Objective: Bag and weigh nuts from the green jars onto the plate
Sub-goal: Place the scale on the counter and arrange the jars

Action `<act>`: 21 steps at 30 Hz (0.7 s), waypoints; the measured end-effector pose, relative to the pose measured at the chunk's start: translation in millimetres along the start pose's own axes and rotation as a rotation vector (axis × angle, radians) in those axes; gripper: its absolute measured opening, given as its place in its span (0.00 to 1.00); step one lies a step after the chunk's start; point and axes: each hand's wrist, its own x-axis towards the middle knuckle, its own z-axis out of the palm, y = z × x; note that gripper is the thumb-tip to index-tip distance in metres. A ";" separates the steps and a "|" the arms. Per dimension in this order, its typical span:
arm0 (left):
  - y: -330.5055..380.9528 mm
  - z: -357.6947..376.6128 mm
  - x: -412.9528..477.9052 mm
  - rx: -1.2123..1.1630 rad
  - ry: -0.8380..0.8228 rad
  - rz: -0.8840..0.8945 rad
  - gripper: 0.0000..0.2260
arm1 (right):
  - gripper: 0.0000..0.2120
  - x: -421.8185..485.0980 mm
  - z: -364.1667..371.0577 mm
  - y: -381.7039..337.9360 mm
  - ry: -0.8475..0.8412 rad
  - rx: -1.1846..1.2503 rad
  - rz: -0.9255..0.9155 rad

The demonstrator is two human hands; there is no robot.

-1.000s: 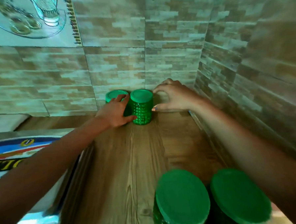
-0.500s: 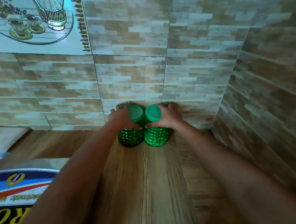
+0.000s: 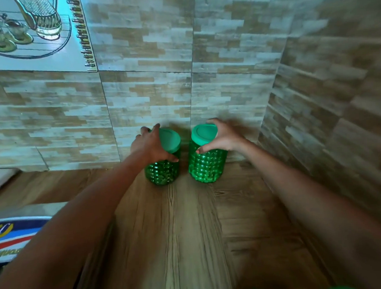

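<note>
Left hand: grips left green jar near its lid.
Right hand: grips right green jar.
Jars: apart, upright on table.

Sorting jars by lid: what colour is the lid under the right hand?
The lid is plain light green, seen in the head view.

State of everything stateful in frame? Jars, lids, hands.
Left green jar: upright, closed, apart from the other jar.
Right green jar: upright, closed.
Left jar's lid: on.
Right jar's lid: on.
Left hand: grips the left jar near its top.
Right hand: grips the right jar near its top.
</note>
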 end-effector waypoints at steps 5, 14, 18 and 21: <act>51.1 -28.0 -42.1 -0.028 -0.052 0.149 0.56 | 0.49 -50.9 -45.9 9.4 -0.076 -0.136 0.033; 93.8 -7.6 -134.6 -0.136 -0.212 0.318 0.57 | 0.50 -165.6 -80.0 34.8 -0.134 -0.255 0.110; 95.5 11.1 -168.0 -0.109 -0.223 0.393 0.57 | 0.52 -208.7 -70.7 48.3 -0.192 -0.178 0.141; 97.1 22.5 -185.9 -0.099 -0.220 0.426 0.57 | 0.51 -232.1 -60.2 56.3 -0.211 -0.127 0.142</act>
